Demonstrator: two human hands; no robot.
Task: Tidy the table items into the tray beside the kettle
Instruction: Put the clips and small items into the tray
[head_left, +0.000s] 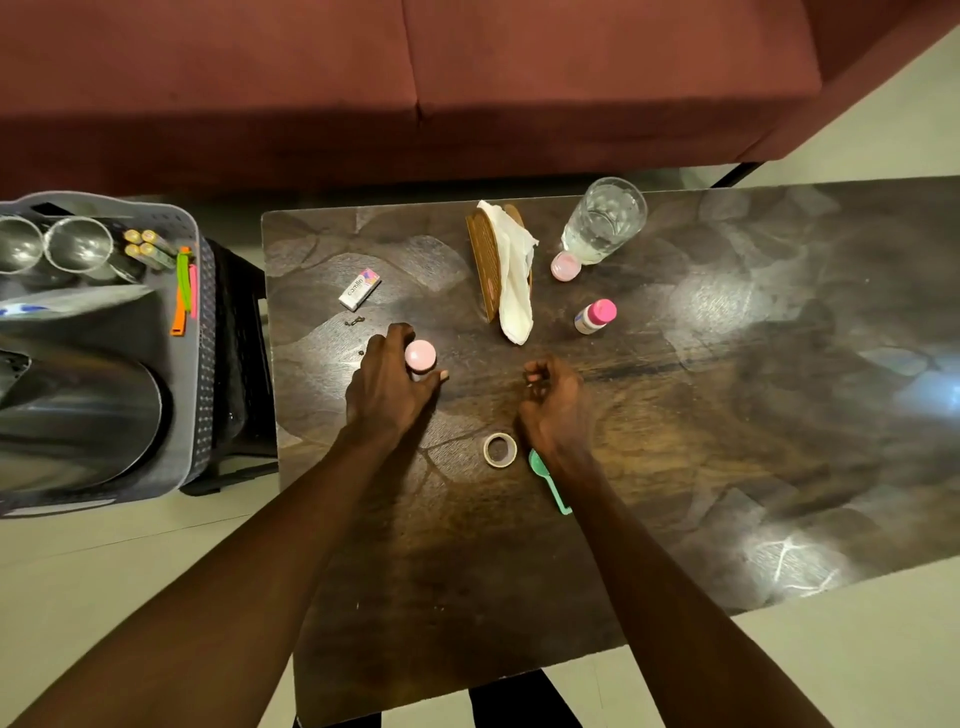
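Your left hand (387, 387) wrapped its fingers (402, 332) round the pink-capped small bottle (420, 356), just left of the beige tape ring (500, 450), ready for the grey tray (200, 322); your right hand (553, 400) was curled, apparently pinching something tiny.

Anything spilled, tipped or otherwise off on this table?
No spill shows. One small pink-capped bottle lies on its side near the glass, and tiny dark bits are scattered by the small box. The left hand grips a pink-lidded jar; the right hand is curled, seemingly empty.
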